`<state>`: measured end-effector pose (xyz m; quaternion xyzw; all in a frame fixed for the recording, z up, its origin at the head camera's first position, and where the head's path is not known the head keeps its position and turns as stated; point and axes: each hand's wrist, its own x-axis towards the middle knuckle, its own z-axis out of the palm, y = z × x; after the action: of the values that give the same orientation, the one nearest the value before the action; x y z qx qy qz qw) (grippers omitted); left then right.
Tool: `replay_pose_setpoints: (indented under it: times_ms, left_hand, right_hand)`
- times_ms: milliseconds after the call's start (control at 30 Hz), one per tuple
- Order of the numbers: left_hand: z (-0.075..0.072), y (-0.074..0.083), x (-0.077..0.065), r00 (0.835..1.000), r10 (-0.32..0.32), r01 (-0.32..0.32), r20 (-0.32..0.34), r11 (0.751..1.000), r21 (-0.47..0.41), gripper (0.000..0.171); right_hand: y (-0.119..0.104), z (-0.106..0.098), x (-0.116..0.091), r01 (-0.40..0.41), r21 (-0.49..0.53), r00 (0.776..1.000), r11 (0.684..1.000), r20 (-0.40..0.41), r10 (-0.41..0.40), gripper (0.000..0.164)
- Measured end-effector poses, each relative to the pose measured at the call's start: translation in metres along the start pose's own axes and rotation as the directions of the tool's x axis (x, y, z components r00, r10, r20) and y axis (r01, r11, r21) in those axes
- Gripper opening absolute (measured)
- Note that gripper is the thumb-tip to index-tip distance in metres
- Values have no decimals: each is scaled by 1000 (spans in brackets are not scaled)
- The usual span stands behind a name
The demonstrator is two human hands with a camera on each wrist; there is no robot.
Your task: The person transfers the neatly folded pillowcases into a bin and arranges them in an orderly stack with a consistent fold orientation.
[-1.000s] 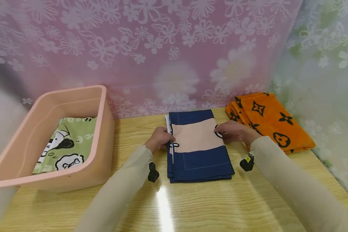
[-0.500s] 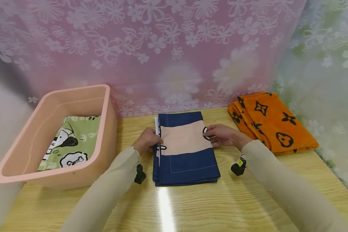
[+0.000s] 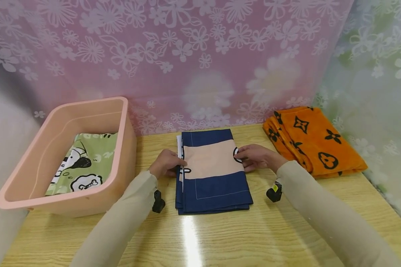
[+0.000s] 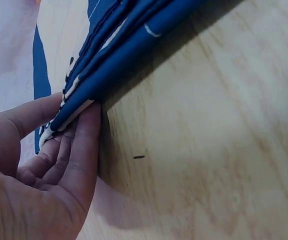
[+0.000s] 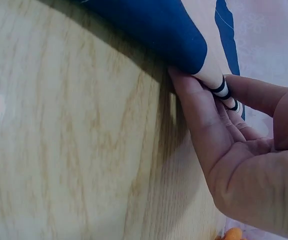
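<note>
A folded navy and pale peach cloth (image 3: 214,159) lies in the middle of the wooden table, several layers thick. At its left edge my left hand (image 3: 167,163) pinches the stacked layers, thumb on top and fingers underneath. The left wrist view shows those layers (image 4: 109,60) between thumb and fingers. My right hand (image 3: 257,157) grips the opposite, folded edge beside a black-outlined white mark. In the right wrist view the thumb is above this rounded fold (image 5: 199,55), and the fingertips go under it.
A pink plastic tub (image 3: 120,163) stands at the left, with a green cartoon-print cloth (image 3: 93,159) folded inside. At the back right lies a folded orange cloth (image 3: 314,144) with black motifs. A pink floral curtain (image 3: 200,66) hangs behind the table (image 3: 220,237).
Over the last second both hands have shifted the folded cloth left on the table, holding it by its two sides. In the last half second it has hardly moved.
</note>
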<state>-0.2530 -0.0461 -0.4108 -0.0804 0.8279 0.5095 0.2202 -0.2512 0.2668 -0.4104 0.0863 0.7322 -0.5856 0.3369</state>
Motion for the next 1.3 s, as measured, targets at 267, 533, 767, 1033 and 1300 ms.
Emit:
replay_pose_setpoints:
  times_ms: [267, 533, 767, 1033, 1300]
  left_hand:
    - [3, -3, -1, 1000, -4, 4, 7, 1000, -10, 12]
    - [1, -6, -2, 1000, 1, 0, 15, 999, -43, 15]
    - [2, -7, -2, 1000, 21, -19, 20, 997, -76, 11]
    - [6, -2, -11, 996, 91, -90, 9, 993, -74, 7]
    - [13, 11, -15, 979, 183, -186, -90, 982, -32, 14]
  right_hand:
    - [3, 2, -4, -22, -45, 997, 999, -69, 19, 26]
    - [5, 8, -5, 35, -81, 992, 996, -119, -45, 33]
    - [3, 10, -9, 67, -58, 988, 996, -138, -75, 38]
    - [-3, 11, -21, 102, -87, 977, 991, -179, -117, 55]
    - [-13, 6, -31, 132, -61, 974, 989, -179, -141, 52]
